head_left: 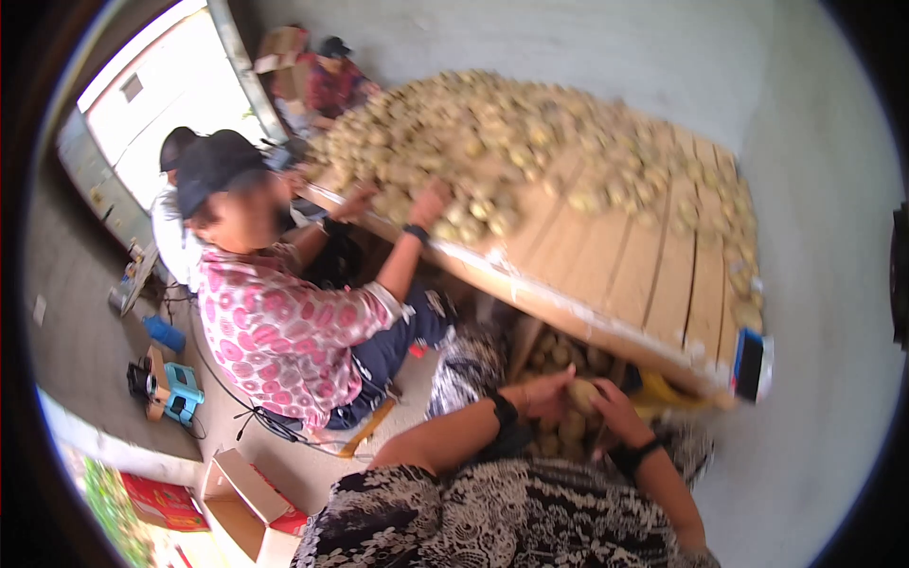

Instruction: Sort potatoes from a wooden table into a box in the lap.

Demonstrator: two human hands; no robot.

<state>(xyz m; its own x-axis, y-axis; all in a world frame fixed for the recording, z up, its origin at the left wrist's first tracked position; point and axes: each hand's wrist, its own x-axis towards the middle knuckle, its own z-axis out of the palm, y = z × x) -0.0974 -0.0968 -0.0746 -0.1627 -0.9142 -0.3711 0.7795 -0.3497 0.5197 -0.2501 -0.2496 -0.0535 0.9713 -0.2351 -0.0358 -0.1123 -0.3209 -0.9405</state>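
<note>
A potato [584, 396] is between my two hands, above a wooden box of potatoes [561, 355] by my lap. My right hand [625, 412] has its fingers on the potato's right side. Close by on the left, my left hand [543, 395] is spread with its thumb raised; whether it touches the potato is too blurred to tell. Black bands circle both wrists. Before me a slatted wooden table [611, 263] bears a broad heap of potatoes [483, 128], piled thickest toward its far left and thinning along the right edge.
At my left a person in a pink patterned shirt [284, 319] reaches over the potatoes; two more people sit farther off. A blue and white object [749, 363] is at the table's right corner. Cables [266, 419], an open cardboard box [238, 500] and a light blue stool [182, 394] lie left.
</note>
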